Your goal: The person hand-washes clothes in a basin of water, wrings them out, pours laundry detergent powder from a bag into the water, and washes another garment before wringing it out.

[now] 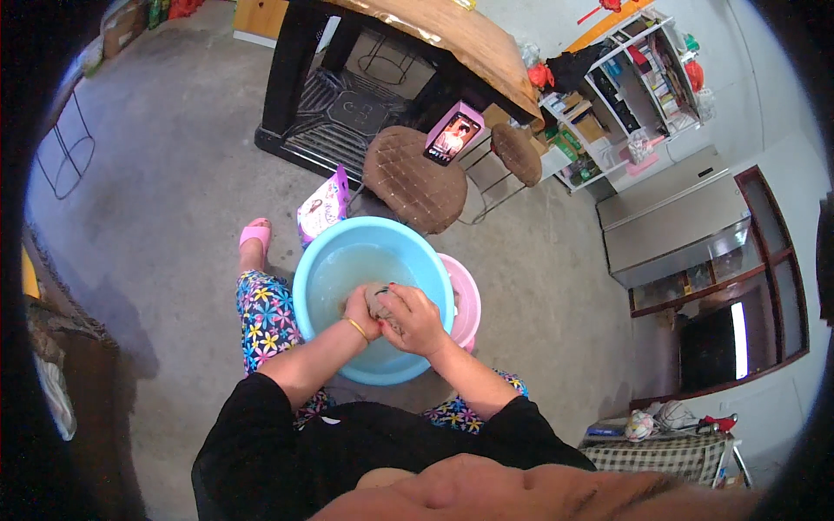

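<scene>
Both of my hands meet over a light blue basin (306,323) with cloudy water (334,269) in it. Between them is a wadded grey-brown cloth (377,300), wet-looking and small enough to be mostly covered by my fingers; its exact kind is hard to make out. My left hand (360,311), with a gold bangle at the wrist, grips it from the left. From the right, my right hand (415,319) wraps over it with bent fingers. A pink basin (469,300) sits partly hidden behind the blue one's right side.
A purple and white bag (323,208) stands just beyond the basin. Farther off, a phone (453,139) leans on a pink box on a round brown padded stool (413,178). Past it stand a wooden-topped table (452,30), another stool (516,154) and a white shelf (621,100).
</scene>
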Available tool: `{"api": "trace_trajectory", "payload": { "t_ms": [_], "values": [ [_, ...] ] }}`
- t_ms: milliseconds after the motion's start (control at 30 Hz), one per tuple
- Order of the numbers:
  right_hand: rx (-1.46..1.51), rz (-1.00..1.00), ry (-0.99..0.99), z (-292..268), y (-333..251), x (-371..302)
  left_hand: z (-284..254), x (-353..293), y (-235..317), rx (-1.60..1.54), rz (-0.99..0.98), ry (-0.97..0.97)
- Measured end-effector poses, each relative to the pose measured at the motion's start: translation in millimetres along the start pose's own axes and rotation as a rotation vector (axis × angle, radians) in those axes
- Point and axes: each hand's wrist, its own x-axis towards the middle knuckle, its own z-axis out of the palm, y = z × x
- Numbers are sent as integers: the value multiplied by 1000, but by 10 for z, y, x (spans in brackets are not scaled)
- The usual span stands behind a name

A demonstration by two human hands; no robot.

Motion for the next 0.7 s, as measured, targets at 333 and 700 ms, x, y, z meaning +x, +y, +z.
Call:
{"api": "trace_trajectory", "payload": {
  "t_ms": [333,700],
  "values": [
    [-48,434,-24,86,-142,366,-190,69,-54,-78,14,-6],
    [311,574,86,59,-157,41,-248,39,-39,50,-7,-29]
  ]
}}
